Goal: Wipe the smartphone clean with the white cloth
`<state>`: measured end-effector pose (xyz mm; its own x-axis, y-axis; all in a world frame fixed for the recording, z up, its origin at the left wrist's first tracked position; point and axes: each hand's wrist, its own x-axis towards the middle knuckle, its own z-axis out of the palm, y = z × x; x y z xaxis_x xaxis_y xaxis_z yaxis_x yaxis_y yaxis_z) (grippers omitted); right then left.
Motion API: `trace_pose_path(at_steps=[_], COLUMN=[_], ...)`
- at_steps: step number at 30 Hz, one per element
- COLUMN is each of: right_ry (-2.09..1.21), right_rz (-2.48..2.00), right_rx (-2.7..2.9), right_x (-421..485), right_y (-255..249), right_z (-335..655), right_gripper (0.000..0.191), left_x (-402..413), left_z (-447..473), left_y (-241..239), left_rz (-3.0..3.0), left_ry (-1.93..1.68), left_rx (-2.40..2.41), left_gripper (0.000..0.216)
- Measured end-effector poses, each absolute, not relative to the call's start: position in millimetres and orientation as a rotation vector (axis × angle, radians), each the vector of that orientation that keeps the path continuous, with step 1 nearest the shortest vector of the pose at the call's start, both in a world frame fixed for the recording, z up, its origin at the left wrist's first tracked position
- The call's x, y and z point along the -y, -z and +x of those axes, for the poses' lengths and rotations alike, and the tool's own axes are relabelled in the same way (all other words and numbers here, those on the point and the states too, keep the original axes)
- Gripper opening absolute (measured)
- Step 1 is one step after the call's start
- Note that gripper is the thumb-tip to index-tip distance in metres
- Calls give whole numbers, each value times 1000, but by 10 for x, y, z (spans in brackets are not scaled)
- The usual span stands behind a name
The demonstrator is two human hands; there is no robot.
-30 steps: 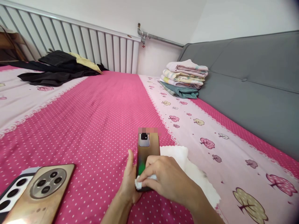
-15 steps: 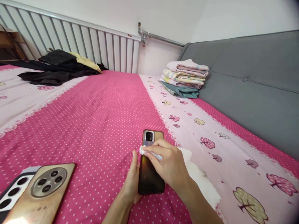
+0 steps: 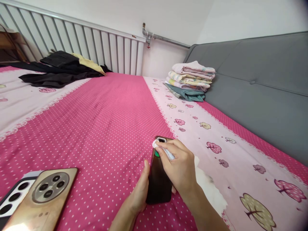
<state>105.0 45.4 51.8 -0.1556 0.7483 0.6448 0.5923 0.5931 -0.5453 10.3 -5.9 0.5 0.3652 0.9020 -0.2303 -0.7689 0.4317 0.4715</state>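
My left hand [image 3: 138, 195] grips a dark smartphone [image 3: 157, 186] from its left side, thumb along the edge and a fingertip showing at the right edge. The phone's back faces me, tilted a little, with its camera block at the top left. My right hand [image 3: 181, 166] pinches a small wad of white tissue [image 3: 154, 144] against the phone beside the cameras. A bluish-white strip shows between the fingers. My right fingers cover part of the phone's upper back. A larger crumpled white tissue [image 3: 209, 187] lies on the bed, partly behind my right forearm.
At the lower left a gold phone [image 3: 53, 203] overlaps another phone with a white camera panel [image 3: 18, 192]. Dark clothes [image 3: 57, 69] lie near the radiator [image 3: 101, 48]. Folded cloths [image 3: 191, 80] are stacked against the grey headboard [image 3: 252, 64]. A pink dotted bedspread [image 3: 108, 128] lies beneath everything.
The phone and both hands have shifted slightly right, and the phone has tilted. The tissue has moved up the phone's back, close beside the camera block.
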Motion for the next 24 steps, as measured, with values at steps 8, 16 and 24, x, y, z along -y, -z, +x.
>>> trace_pose_path(at_steps=[8, 16, 24], right_ry=[-36, -59, -224], right_rz=[-1100, -1089, -1134], right_rx=[1785, 1908, 2050], right_x=[-468, -453, -387], right_y=[-509, -551, -557], right_z=[1064, 1096, 1078], right_gripper=[16, 19, 19], left_x=[75, 66, 49], left_z=[114, 109, 69], left_y=[17, 100, 80], left_rz=[322, 288, 257], left_ry=[-1113, -1126, -1097], left_rx=[-550, -509, -510], left_gripper=[49, 51, 64])
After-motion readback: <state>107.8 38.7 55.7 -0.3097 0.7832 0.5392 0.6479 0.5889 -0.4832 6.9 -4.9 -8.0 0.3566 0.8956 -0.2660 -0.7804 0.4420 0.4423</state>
